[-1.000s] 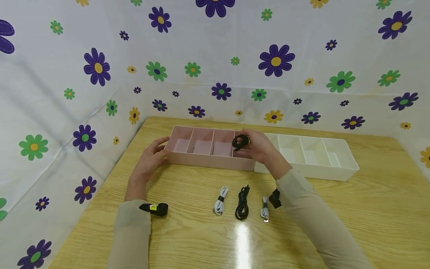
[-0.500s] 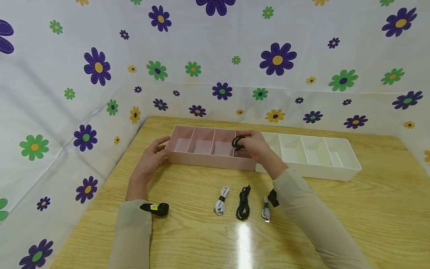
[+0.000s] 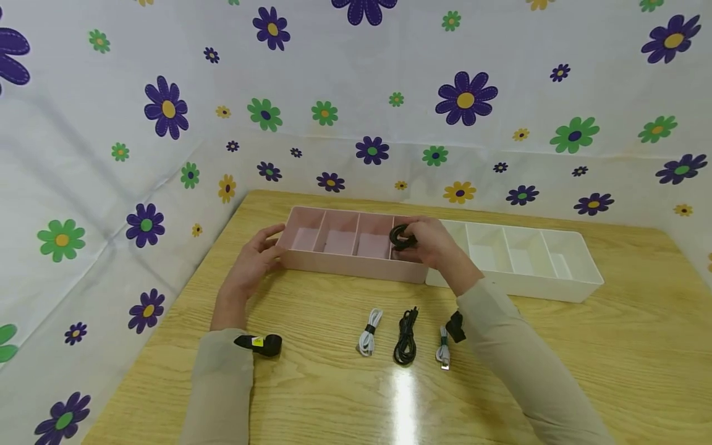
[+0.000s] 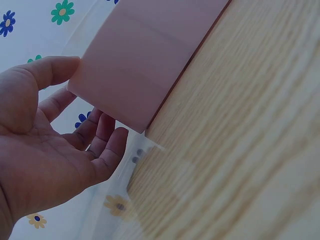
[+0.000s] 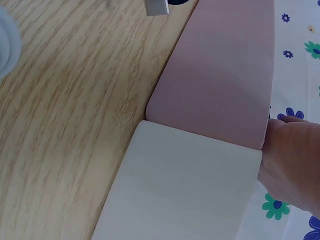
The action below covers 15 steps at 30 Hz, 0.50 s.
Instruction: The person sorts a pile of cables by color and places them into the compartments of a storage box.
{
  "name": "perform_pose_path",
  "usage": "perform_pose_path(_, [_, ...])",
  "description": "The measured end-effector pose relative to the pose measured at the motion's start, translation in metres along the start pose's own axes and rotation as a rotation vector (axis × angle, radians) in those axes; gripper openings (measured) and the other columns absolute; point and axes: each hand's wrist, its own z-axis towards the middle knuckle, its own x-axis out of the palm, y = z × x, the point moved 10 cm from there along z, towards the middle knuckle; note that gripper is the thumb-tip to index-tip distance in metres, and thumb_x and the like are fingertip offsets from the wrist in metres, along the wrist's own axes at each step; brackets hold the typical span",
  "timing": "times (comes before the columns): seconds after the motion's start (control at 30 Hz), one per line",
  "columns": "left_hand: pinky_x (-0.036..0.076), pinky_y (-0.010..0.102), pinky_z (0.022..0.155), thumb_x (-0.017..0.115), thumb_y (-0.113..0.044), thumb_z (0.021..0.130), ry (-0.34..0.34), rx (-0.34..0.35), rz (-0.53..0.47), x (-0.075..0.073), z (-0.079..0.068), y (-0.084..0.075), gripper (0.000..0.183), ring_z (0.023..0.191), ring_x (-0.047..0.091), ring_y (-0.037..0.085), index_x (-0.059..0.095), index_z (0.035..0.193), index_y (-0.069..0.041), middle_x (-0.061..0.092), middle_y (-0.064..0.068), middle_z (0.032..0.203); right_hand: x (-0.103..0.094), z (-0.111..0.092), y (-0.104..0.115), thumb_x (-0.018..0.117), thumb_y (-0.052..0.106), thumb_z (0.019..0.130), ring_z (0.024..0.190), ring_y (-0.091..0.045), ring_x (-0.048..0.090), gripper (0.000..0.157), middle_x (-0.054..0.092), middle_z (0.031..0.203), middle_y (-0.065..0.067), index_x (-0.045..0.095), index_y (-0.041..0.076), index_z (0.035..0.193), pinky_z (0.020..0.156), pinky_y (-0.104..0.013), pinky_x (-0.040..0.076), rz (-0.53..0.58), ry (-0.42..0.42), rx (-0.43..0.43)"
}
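A pink organizer box (image 3: 350, 267) with a row of compartments stands on the table. At its left end my left hand (image 3: 253, 262) touches the corner, thumb at the rim and fingers loosely bent along the end wall, as the left wrist view also shows of the left hand (image 4: 55, 135). Over the pink box's rightmost compartment, my right hand (image 3: 436, 244) pinches a coiled black cable (image 3: 398, 237). The box walls hide those fingertips in the right wrist view, where only part of the right hand (image 5: 295, 162) shows.
A white organizer box (image 3: 528, 285) abuts the pink one on its right. In front lie a bundled white cable (image 3: 368, 337), a coiled black cable (image 3: 406, 343) and a short white USB cable (image 3: 443, 352). A flowered cloth (image 3: 311, 74) hangs behind the table.
My right hand has turned and lowered slightly at the rightmost pink compartment, still pinching the black cable. The left hand stays at the box's left end. The head view has shifted a little.
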Motion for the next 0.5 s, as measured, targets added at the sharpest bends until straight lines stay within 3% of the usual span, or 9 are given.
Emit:
perform_pose_path(0.1, [0.045, 0.034, 0.096, 0.051, -0.021, 0.105, -0.004, -0.008, -0.001, 0.0002, 0.0005, 0.0020, 0.054, 0.124, 0.044, 0.028, 0.034, 0.155, -0.016, 0.038, 0.021, 0.147, 0.0002, 0.0022, -0.0039, 0.039, 0.018, 0.106, 0.109, -0.033, 0.057, 0.041, 0.052, 0.119, -0.014, 0.045, -0.001, 0.143, 0.090, -0.044, 0.052, 0.112, 0.004, 0.048])
perform_pose_path(0.2, [0.045, 0.034, 0.096, 0.051, -0.021, 0.104, -0.010, -0.016, 0.002, -0.0009, 0.0013, 0.0042, 0.053, 0.125, 0.043, 0.029, 0.034, 0.155, -0.017, 0.038, 0.020, 0.147, 0.0025, 0.0029, -0.0059, 0.033, 0.028, 0.108, 0.110, -0.031, 0.054, 0.047, 0.051, 0.117, -0.013, 0.042, -0.001, 0.144, 0.098, -0.049, 0.046, 0.181, 0.017, 0.078])
perform_pose_path(0.33, [0.045, 0.036, 0.097, 0.051, -0.020, 0.104, -0.015, -0.012, 0.006, -0.0022, 0.0013, 0.0030, 0.052, 0.126, 0.043, 0.031, 0.035, 0.154, -0.016, 0.038, 0.021, 0.147, 0.0054, 0.0036, -0.0059, 0.027, 0.035, 0.109, 0.115, -0.030, 0.050, 0.054, 0.049, 0.120, -0.014, 0.037, 0.001, 0.149, 0.106, -0.052, 0.038, 0.210, 0.037, 0.099])
perform_pose_path(0.5, [0.044, 0.040, 0.099, 0.052, -0.021, 0.104, -0.015, -0.012, 0.015, -0.0029, 0.0012, 0.0017, 0.053, 0.127, 0.043, 0.032, 0.035, 0.154, -0.016, 0.037, 0.021, 0.148, 0.0056, 0.0037, -0.0050, 0.030, 0.035, 0.108, 0.124, -0.032, 0.046, 0.053, 0.046, 0.128, -0.015, 0.036, 0.002, 0.149, 0.109, -0.053, 0.036, 0.210, 0.031, 0.119])
